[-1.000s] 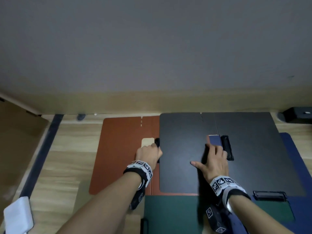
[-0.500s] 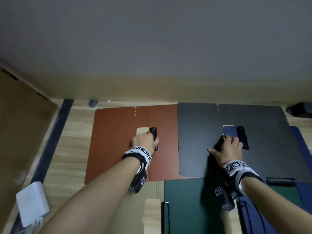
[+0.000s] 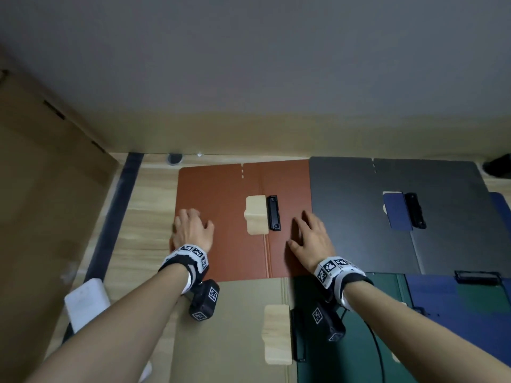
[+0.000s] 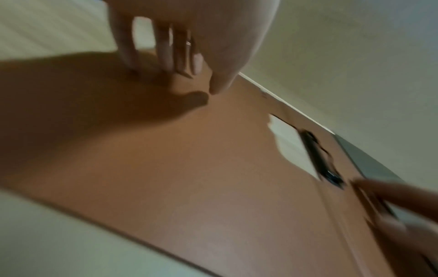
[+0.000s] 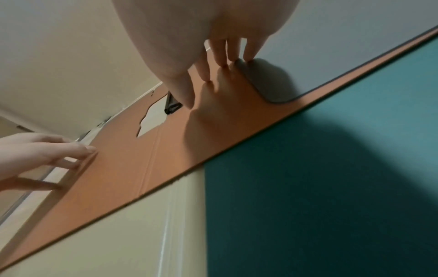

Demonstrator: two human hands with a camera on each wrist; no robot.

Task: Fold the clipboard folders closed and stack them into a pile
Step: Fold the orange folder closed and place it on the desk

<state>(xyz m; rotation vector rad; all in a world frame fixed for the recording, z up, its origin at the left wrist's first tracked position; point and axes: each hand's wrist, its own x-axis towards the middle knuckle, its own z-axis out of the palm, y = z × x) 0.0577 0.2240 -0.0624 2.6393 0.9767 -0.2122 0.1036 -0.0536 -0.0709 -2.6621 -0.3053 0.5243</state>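
Hands (image 3: 253, 233) spread flat on brown folder (image 3: 229, 244); left wrist view blurred.

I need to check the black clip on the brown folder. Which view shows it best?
The head view: the clip is sharp and whole, lying beside the folder's fold. The left wrist view shows it blurred; the right wrist view shows only one small end.

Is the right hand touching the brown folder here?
Touching. The right wrist view shows the right hand's fingertips meeting their shadows on the brown folder.
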